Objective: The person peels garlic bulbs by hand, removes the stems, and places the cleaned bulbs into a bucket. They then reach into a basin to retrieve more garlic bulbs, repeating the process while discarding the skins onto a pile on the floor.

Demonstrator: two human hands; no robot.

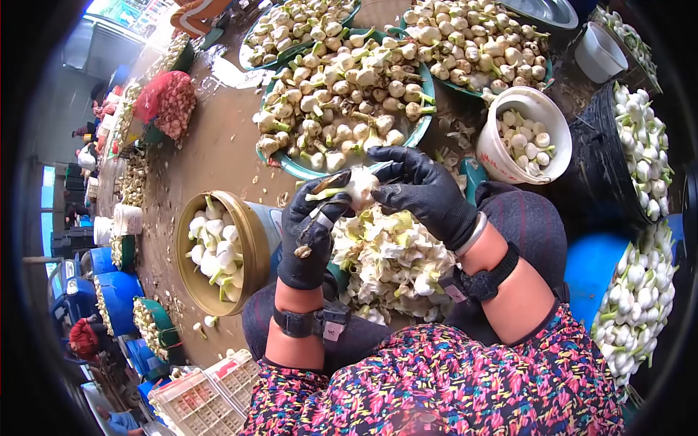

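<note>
Both of my hands wear black gloves and meet at a white garlic bulb [360, 187] with a short green stem. My left hand [309, 236] has its fingers closed around the stem side, along with what looks like a small blade, partly hidden by the fingers. My right hand [429, 192] pinches the bulb from the other side. Below the hands lies a heap of peeled skins [396, 265] between my knees. Just beyond them stands a teal basin [429, 134] full of unpeeled bulbs.
At the left is a yellowish bucket [253, 251] with peeled bulbs. A white bucket [489, 149] of bulbs stands at the right, beside a black tub [600, 152]. A red net sack [174, 105] and a plastic crate [200, 403] are farther left. Other people are in the far left background.
</note>
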